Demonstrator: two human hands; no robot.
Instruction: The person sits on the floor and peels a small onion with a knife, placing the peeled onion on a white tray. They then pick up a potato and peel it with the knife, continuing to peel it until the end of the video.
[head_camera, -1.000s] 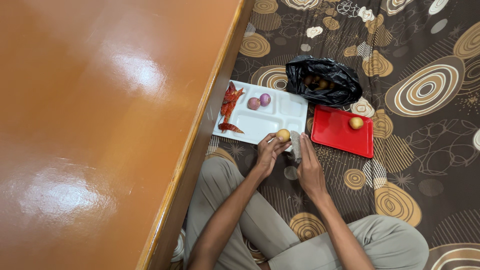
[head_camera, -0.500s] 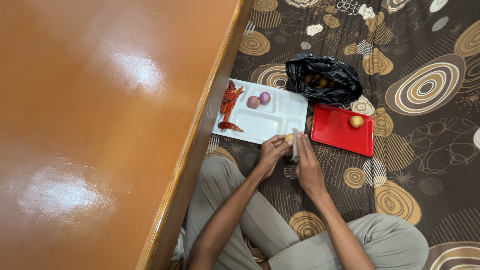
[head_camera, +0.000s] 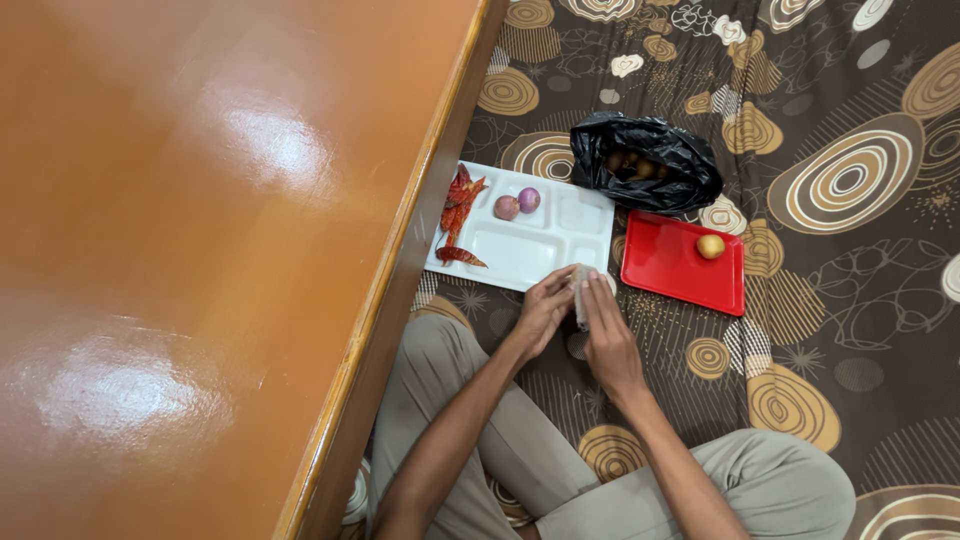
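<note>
My left hand (head_camera: 543, 308) and my right hand (head_camera: 604, 336) are pressed together just below the white compartment tray (head_camera: 520, 252). A grey pad (head_camera: 579, 288) sits between them, held by my right hand against what my left hand grips. The small yellow round thing that my left hand held is hidden behind the pad and fingers. On the white tray lie dried red chillies (head_camera: 458, 205) and two small purple onions (head_camera: 507, 207). A second yellow round thing (head_camera: 711, 246) rests on the red tray (head_camera: 668, 268) to the right.
A black plastic bag (head_camera: 650, 160) with more round things inside lies behind the red tray. A large glossy orange wooden tabletop (head_camera: 200, 250) fills the left side, its edge next to my left knee. Brown patterned fabric (head_camera: 850, 300) covers the floor.
My hands have closed together and dropped slightly. The grey pad now covers the yellow round thing, which showed at my left fingertips a second ago.
</note>
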